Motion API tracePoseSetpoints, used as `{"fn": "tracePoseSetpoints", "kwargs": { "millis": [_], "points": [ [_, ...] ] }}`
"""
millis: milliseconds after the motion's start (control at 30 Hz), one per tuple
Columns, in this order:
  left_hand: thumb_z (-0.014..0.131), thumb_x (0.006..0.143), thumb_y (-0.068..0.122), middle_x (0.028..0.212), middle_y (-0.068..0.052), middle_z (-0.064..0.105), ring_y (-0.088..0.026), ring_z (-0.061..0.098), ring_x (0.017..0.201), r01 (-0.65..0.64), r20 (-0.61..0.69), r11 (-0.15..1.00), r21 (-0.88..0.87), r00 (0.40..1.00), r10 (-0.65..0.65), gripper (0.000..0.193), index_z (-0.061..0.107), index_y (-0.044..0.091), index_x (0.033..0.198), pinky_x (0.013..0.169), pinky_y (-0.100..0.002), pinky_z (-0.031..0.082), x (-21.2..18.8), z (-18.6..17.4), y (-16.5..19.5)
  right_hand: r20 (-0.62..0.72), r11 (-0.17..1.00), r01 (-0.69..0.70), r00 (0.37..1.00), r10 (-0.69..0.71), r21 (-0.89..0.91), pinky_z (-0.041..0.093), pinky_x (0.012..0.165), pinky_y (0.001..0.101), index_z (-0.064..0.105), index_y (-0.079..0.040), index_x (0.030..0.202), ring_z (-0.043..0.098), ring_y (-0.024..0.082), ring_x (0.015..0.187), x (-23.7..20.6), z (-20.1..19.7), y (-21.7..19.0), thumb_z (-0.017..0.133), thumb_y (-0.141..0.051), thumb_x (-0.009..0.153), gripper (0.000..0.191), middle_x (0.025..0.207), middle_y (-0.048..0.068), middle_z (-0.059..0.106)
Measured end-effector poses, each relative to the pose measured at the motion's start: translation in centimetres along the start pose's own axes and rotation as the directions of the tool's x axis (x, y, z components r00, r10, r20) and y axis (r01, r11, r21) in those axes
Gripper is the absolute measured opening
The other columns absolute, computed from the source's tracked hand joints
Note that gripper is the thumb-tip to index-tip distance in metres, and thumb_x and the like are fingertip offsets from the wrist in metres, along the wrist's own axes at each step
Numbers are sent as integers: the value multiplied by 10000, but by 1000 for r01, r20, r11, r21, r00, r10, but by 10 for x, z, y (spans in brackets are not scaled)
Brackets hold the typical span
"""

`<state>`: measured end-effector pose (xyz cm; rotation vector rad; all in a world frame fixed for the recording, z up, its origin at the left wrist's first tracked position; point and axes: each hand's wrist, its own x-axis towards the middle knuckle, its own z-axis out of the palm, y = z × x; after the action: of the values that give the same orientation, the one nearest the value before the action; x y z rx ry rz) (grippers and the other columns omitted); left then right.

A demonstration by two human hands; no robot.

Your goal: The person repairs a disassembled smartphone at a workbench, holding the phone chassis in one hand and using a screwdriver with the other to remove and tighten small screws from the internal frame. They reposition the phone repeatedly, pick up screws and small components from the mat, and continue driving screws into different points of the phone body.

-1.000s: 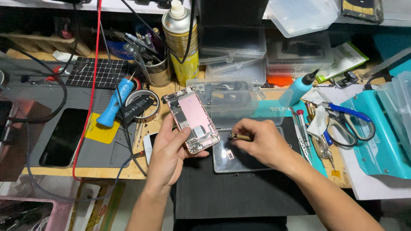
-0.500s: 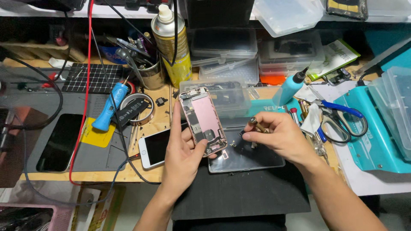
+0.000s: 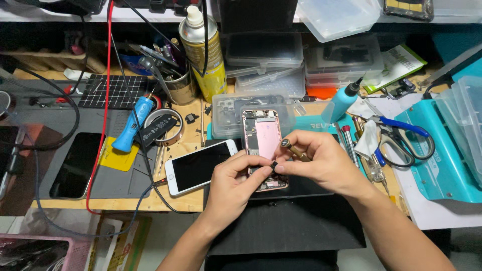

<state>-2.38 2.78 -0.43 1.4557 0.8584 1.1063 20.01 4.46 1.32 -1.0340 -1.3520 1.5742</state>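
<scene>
We see a bright and even light that falls from above onto the worktop (image 3: 191, 200), so shadows under the hands are short and soft. The yellow spray can (image 3: 203, 55) carries a small glare. The centre is sharp; the shelf at the top stays dim, and we notice slight bending of lines near the edges.
</scene>
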Motion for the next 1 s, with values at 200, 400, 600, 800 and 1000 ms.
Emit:
{"fn": "tracePoseSetpoints", "kwargs": {
  "millis": [200,400,600,800,1000],
  "points": [
    [717,943,42,931,-2,673,-39,593,807,-24,-46,996,-82,999,20,94,749,2,1022,689,-202,462,1,2,2,-119,974,14,992,-43,-227,490,679,218,747,18,1009,608,54,775,-8,11,-15,793,-60,820,210,877,-1,729],
    [765,876,62,767,-8,603,-86,482,582,-85,-97,947,310,988,121,90,769,29,960,514,-257,370,-1,4,13,-85,867,116,980,-179,-485,354,530,245,795,-19,931,439,54,614,-12,20,-27,787,-127,833,147,742,-8,623],
    [757,878,44,783,-58,600,-141,561,626,-181,-42,902,391,976,214,76,740,15,946,545,-268,418,-1,7,21,-155,832,5,982,-109,-555,377,491,263,752,-2,819,458,49,572,-8,23,-25,776,-164,812,164,615,-14,572],
    [732,915,29,951,-77,707,-138,689,805,-224,1,926,305,972,235,83,708,-12,983,683,-260,527,-3,6,14,-102,823,50,986,-130,-565,388,512,263,672,35,739,450,55,605,-5,17,-20,764,-158,839,236,616,-4,539],
    [718,928,6,1078,-81,749,-101,681,922,-48,-78,999,-22,996,46,108,745,-64,1006,784,-248,550,-1,0,-7,-280,791,-79,953,-120,-606,376,486,277,738,8,788,463,67,550,-11,9,-21,772,-179,799,191,567,23,584]
  ]
}}
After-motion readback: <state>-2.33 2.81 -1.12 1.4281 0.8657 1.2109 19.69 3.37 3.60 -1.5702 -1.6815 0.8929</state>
